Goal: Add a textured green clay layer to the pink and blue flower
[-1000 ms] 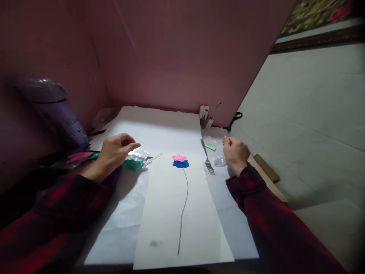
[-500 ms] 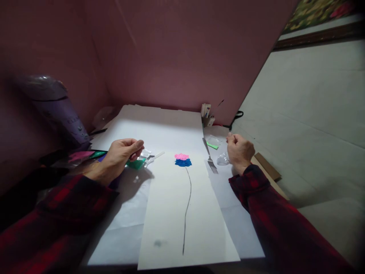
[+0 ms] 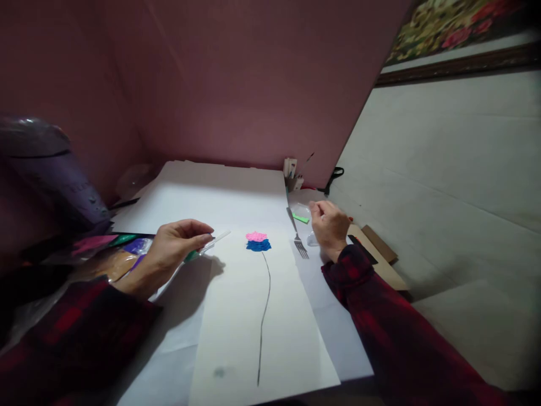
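Note:
My left hand (image 3: 175,248) rests on the white sheet, fingers closed around a clear packet with green stuff (image 3: 191,256) and a clear thin stick (image 3: 216,239) that pokes out to the right. My right hand (image 3: 329,225) is curled shut, thumb and fingers pinched on something I cannot make out, beside a clear plastic piece (image 3: 313,239). Between the hands lies a long paper strip (image 3: 253,316) with a pink and blue flower head (image 3: 257,241) and a drawn dark stem. A metal fork (image 3: 297,237) lies left of my right hand.
A purple jug (image 3: 51,175) stands at the left, with coloured packets (image 3: 105,254) in front of it. A green scrap (image 3: 301,218) and a small holder (image 3: 291,175) sit at the back. Cardboard pieces (image 3: 380,259) lie at the right. A pink wall closes off the back.
The view has swung a little, so everything sits further left. My left hand has lowered and closed over the green packet. My right hand stays curled by the fork.

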{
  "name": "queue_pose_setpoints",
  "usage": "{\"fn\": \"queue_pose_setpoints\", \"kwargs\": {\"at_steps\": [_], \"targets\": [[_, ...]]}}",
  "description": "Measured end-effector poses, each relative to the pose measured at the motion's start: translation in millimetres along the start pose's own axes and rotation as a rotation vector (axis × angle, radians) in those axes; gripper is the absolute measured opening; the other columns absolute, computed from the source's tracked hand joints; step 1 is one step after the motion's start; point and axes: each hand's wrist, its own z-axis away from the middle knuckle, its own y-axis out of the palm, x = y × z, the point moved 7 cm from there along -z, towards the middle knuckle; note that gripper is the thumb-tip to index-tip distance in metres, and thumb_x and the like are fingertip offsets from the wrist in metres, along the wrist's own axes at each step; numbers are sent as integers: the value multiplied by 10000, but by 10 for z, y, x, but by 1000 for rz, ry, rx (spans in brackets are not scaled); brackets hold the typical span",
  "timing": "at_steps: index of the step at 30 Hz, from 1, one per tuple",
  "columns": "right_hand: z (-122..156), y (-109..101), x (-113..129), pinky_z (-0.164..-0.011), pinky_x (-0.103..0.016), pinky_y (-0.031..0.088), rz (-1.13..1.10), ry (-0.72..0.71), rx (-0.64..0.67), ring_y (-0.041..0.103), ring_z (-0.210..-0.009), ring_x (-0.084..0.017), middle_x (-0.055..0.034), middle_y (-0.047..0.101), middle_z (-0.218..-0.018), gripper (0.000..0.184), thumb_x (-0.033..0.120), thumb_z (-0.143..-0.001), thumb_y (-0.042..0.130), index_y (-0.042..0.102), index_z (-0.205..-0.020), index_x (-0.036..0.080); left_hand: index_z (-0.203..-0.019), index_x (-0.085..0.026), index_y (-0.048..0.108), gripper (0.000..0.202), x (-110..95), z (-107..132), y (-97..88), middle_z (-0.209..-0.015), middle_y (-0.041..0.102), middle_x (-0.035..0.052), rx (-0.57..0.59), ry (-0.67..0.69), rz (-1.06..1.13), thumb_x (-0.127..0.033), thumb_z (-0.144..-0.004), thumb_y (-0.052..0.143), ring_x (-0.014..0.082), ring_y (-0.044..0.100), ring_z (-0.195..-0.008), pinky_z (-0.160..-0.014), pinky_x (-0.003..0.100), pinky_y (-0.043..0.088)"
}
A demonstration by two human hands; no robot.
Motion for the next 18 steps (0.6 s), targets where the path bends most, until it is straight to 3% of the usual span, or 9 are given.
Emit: {"fn": "queue_pose_setpoints", "kwargs": {"at_steps": [3, 9, 13, 18], "targets": [[14, -8, 92, -637, -282, 297, -20, -60, 15, 567, -746, -180, -60, 675, -779, 263, 323, -902, 493, 646, -744, 179, -668, -148, 652, 160, -44, 57, 95, -581, 572, -20, 53, 43, -65, -292, -686, 717, 76, 426, -522, -508, 212, 310], [0, 40, -142, -627, -283, 301, -22, 122, 19, 562, -736, -187, -65, 690, -841, 226, 280, -883, 473, 668, -827, 182, -609, -161, 577, 331, -74, 98, 172, -554, 512, -28, 99, 101, -178, -400, -837, 562, 93, 393, -532, -531, 232, 296], [7, 68, -218, -618, -285, 299, -11, 153, 8, 557, -726, -194, -74, 686, -827, 243, 290, -883, 459, 670, -836, 178, -626, -164, 591, 323, 13, 91, 183, -561, 512, -30, 115, 56, -219, -442, -788, 617, 97, 404, -532, -524, 228, 297], [2, 55, -140, -668, -287, 348, -34, 106, 29, 563, -771, -197, -82, 678, -868, 234, 278, -889, 457, 666, -857, 178, -662, -175, 648, 205, 10, 115, 215, -591, 562, -22, 128, 56, -233, -369, -695, 706, 104, 458, -548, -525, 221, 342]]}}
